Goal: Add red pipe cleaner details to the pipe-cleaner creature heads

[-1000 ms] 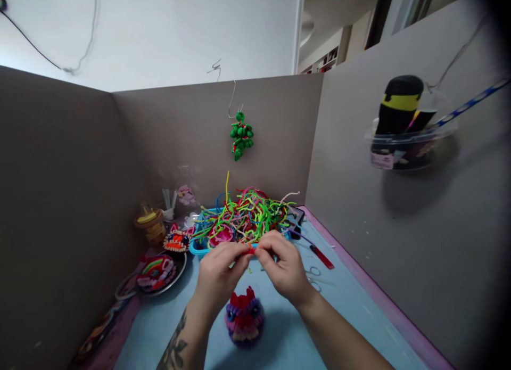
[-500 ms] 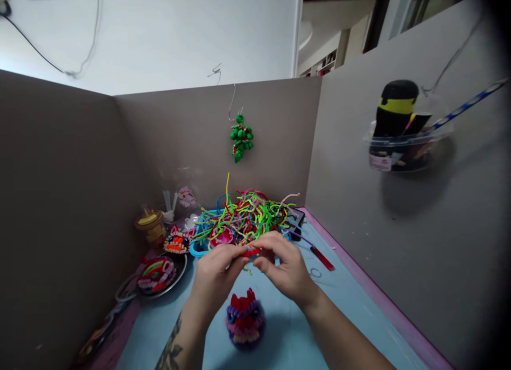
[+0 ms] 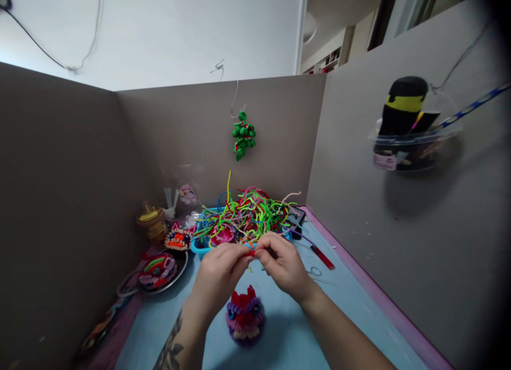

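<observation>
My left hand and my right hand meet above the blue mat, fingers pinched together on a small orange-red pipe cleaner piece. Just below them on the mat sits a fuzzy figure with a red crown, purple and pink bands and a blue eye. Right behind my fingers a blue tray carries a tangled heap of coloured pipe cleaners, mostly green, pink and yellow.
Brown cardboard walls enclose the desk on three sides. A green pipe cleaner ornament hangs on the back wall. At left are finished fuzzy pieces on a plate and a small jar. A red-handled tool lies right. A clear holder hangs on the right wall.
My hands stay together on the orange-red piece, the fingers shifting slightly as they work it. The view has drifted a little; nothing else moved.
</observation>
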